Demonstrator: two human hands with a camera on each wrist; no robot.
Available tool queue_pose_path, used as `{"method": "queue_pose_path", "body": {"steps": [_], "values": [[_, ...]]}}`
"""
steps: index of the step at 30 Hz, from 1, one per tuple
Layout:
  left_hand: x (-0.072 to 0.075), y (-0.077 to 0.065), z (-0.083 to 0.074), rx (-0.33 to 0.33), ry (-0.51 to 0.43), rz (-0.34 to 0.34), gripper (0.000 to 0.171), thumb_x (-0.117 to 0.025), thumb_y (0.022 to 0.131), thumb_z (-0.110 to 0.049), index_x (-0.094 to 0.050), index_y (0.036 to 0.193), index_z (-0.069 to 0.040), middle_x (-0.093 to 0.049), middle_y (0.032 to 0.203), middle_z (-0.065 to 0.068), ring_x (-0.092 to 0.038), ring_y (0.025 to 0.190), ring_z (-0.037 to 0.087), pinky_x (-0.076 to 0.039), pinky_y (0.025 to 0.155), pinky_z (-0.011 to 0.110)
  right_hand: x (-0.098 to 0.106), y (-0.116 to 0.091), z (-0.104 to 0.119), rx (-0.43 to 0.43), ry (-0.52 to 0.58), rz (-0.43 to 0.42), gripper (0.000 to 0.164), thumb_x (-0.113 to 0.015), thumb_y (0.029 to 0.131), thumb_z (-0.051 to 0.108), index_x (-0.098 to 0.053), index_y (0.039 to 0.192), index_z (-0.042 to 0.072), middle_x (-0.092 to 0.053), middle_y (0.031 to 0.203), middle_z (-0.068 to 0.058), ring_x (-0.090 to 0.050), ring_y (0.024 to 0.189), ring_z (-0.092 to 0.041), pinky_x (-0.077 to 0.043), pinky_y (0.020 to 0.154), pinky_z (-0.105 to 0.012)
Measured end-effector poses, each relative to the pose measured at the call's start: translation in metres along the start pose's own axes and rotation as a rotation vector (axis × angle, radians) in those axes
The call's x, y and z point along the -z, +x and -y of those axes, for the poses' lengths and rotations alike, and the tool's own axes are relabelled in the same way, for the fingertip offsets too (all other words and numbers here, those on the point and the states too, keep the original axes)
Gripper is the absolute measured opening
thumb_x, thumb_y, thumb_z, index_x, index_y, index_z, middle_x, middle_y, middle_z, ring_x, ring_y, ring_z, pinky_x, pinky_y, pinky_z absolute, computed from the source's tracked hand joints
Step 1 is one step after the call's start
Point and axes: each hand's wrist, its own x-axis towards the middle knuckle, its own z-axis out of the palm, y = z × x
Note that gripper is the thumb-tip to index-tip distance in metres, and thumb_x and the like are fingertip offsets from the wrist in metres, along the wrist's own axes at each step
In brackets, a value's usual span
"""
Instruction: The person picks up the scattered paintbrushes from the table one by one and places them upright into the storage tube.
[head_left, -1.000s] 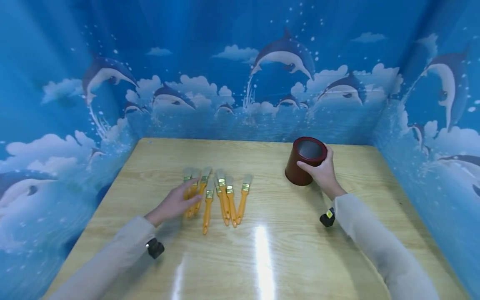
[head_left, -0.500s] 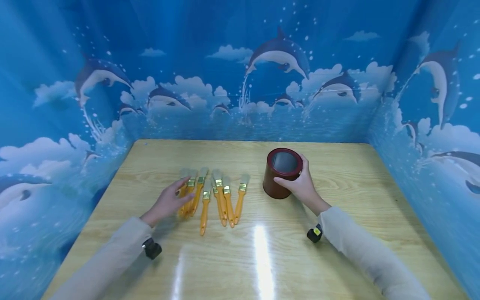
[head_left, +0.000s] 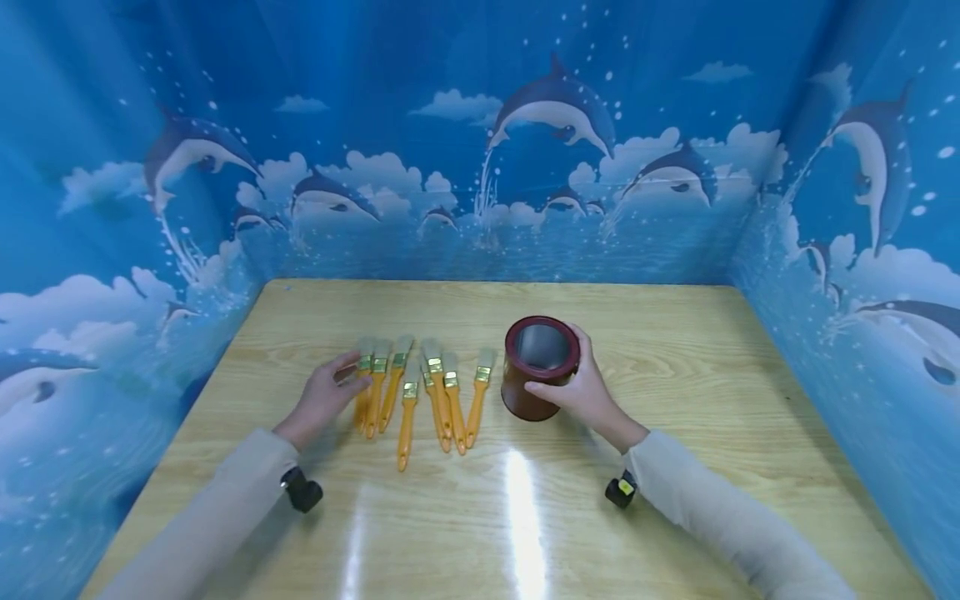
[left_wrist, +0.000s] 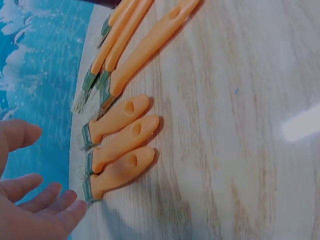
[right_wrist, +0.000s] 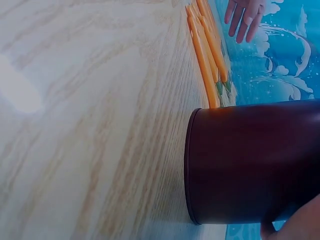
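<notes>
Several paintbrushes (head_left: pixel 406 425) with orange handles, brass-coloured ferrules and pale bristles lie on the wooden table, bristles toward the far side. My left hand (head_left: pixel 322 398) hovers at the leftmost brush, its fingers apart and slightly bent. The left wrist view shows nothing between those fingers, just beside the bristle end of the nearest brush (left_wrist: pixel 125 172). My right hand (head_left: pixel 585 396) grips a dark red round pot (head_left: pixel 522 390) by its side, thumb at the front, the other fingers partly hidden behind it. The pot stands upright, mouth up, right of the brushes; its interior looks dark.
The wooden table (head_left: pixel 637 333) has a bright glare streak near its front middle. A blue dolphin-print curtain (head_left: pixel 480 150) surrounds its back and sides. Black wrist cameras (head_left: pixel 302 490) hang under both sleeves.
My right hand has brought the pot leftward and nearer, up beside the rightmost brush. My left hand has drawn back a little to the left, uncovering more of the left brushes.
</notes>
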Motion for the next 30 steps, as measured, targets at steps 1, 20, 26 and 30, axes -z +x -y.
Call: {"method": "queue_pose_path", "body": {"steps": [1, 20, 26, 30], "values": [[0.001, 0.001, 0.001, 0.017, -0.016, -0.004, 0.065, -0.056, 0.098, -0.02, -0.023, 0.15, 0.0, -0.024, 0.154, 0.022, -0.027, 0.139, 0.041, -0.031, 0.111, 0.051, 0.0, 0.0, 0.0, 0.002, -0.002, 0.0, 0.103, -0.081, 0.076, 0.01, -0.009, 0.151, 0.014, -0.029, 0.15, -0.015, -0.033, 0.135, -0.034, -0.032, 0.108, -0.057], [0.0, 0.026, 0.013, 0.163, -0.042, -0.092, 0.061, -0.055, 0.098, -0.02, -0.027, 0.148, 0.003, -0.033, 0.148, 0.026, -0.036, 0.135, 0.039, -0.035, 0.109, 0.047, 0.001, 0.012, -0.034, 0.019, 0.015, -0.016, 0.108, -0.084, 0.074, 0.018, -0.009, 0.151, 0.025, -0.029, 0.15, -0.007, -0.033, 0.135, -0.028, -0.029, 0.109, -0.057], [0.001, 0.036, 0.016, 0.214, 0.015, -0.125, 0.061, -0.058, 0.096, -0.02, -0.032, 0.145, 0.004, -0.037, 0.145, 0.027, -0.039, 0.132, 0.04, -0.037, 0.108, 0.048, 0.001, 0.011, -0.034, 0.013, 0.02, -0.011, 0.109, -0.084, 0.074, 0.014, -0.008, 0.152, 0.024, -0.027, 0.152, -0.008, -0.03, 0.137, -0.031, -0.028, 0.109, -0.059], [0.001, 0.044, 0.018, 0.208, 0.093, -0.133, 0.06, -0.06, 0.094, -0.02, -0.036, 0.143, 0.006, -0.04, 0.143, 0.027, -0.041, 0.13, 0.041, -0.038, 0.106, 0.05, 0.002, 0.011, -0.035, 0.013, 0.01, -0.018, 0.108, -0.085, 0.074, 0.02, -0.01, 0.151, 0.027, -0.029, 0.151, -0.005, -0.031, 0.136, -0.028, -0.028, 0.108, -0.058]]}}
